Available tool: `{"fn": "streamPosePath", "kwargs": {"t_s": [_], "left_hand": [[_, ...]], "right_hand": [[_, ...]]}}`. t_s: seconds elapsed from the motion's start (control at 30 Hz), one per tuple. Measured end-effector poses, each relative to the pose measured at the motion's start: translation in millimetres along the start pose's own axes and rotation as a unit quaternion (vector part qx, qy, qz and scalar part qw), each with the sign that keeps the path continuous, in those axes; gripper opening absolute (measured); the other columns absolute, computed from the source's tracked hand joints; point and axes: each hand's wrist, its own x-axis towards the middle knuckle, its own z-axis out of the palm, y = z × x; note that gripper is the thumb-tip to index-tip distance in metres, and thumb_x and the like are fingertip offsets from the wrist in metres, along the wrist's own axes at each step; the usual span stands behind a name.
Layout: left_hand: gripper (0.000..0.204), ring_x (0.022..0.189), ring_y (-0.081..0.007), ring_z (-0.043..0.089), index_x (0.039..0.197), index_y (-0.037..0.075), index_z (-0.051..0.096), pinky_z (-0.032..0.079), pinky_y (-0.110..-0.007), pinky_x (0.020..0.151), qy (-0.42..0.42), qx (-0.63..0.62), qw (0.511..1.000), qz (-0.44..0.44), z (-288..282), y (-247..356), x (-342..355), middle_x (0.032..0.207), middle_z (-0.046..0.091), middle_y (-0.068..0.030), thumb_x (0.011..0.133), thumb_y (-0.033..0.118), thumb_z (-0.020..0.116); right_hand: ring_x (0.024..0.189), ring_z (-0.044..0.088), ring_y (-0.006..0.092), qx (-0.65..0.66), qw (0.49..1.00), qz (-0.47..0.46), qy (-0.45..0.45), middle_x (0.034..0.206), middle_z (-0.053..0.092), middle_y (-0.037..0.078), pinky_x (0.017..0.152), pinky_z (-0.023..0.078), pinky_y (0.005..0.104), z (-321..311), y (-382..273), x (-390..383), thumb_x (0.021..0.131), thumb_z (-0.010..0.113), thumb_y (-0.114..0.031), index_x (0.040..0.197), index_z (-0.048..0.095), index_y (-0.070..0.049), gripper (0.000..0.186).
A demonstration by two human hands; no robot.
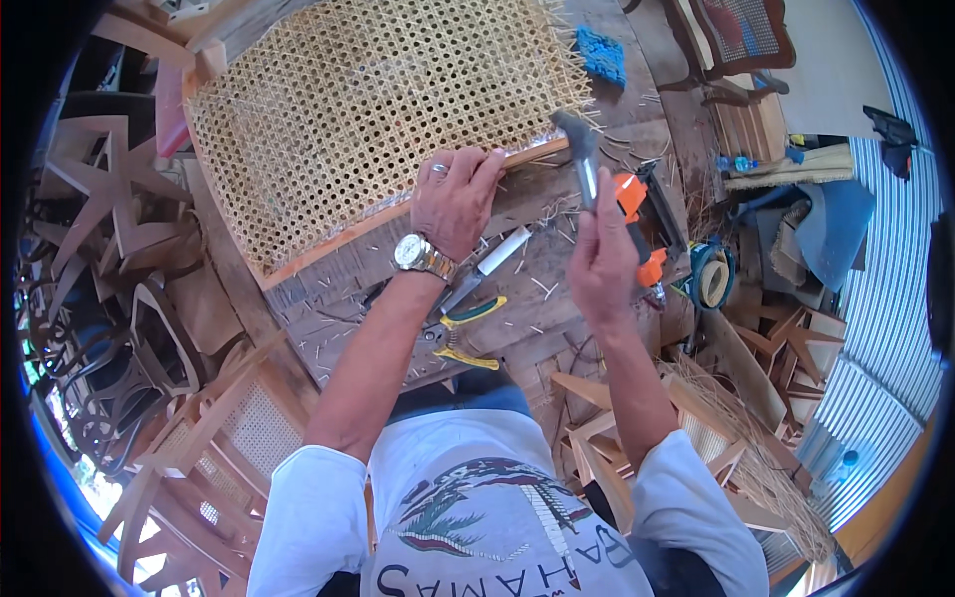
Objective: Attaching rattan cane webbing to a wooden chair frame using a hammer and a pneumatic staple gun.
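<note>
Referencing all positions to the near edge of the wooden frame [338,232], we note that its long axis runs obliquely, from near left to far right. The woven cane panel [388,109] lies across this frame, which rests on the workbench [542,261] ahead of the body.

We find the left hand [461,199] nearer to the edge: it lies directly on it, fingers bent over the cane margin (whether they also pinch anything beneath, we cannot tell). The right hand [603,249] is closed around the handle of the hammer [583,164], on the near side of the edge.

From the right hand, the hammer points forward and slightly left, crossing the line of the edge. Its head appears at the edge's right end, to the right of the left fingers and apart from them. We judge this lateral separation to be the governing relation; contact between head and wood cannot be confirmed from this single view.
</note>
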Motion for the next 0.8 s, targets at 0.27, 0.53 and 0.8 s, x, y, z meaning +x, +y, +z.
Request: {"fn": "streamPosePath", "kwargs": {"t_s": [0.27,0.53,0.8], "left_hand": [[0.027,0.102,-0.0246,0.064,0.123,0.016,0.073,0.052,-0.041,0.094,0.010,0.002,1.000,0.010,-1,0,2,0.106,0.065,-0.0005,0.096,0.021,0.075],[0.030,0.101,-0.0254,0.064,0.125,0.017,0.074,0.052,-0.041,0.092,-0.007,-0.007,1.000,0.005,-1,0,-1,0.107,0.067,-0.0015,0.095,0.021,0.078],[0.029,0.101,-0.0249,0.064,0.124,0.017,0.076,0.052,-0.041,0.092,0.001,-0.002,1.000,-0.003,-2,-1,2,0.107,0.068,-0.0012,0.095,0.021,0.078]], "right_hand": [[0.073,0.062,0.0301,0.000,1.000,-0.031,0.000,0.084,0.061,0.015,0.070,0.053,0.0408,4,8,1,0.110,0.061,-0.011,0.163,0.049,-0.015,0.055],[0.072,0.063,0.0282,0.013,0.998,0.047,-0.048,0.089,0.066,0.018,0.069,0.054,0.0394,2,-8,2,0.110,0.061,-0.012,0.164,0.049,-0.014,0.055],[0.077,0.068,0.0325,-0.010,0.997,0.041,-0.060,0.091,0.067,0.019,0.073,0.055,0.0415,6,-6,0,0.110,0.061,-0.010,0.164,0.047,-0.011,0.056]]}}
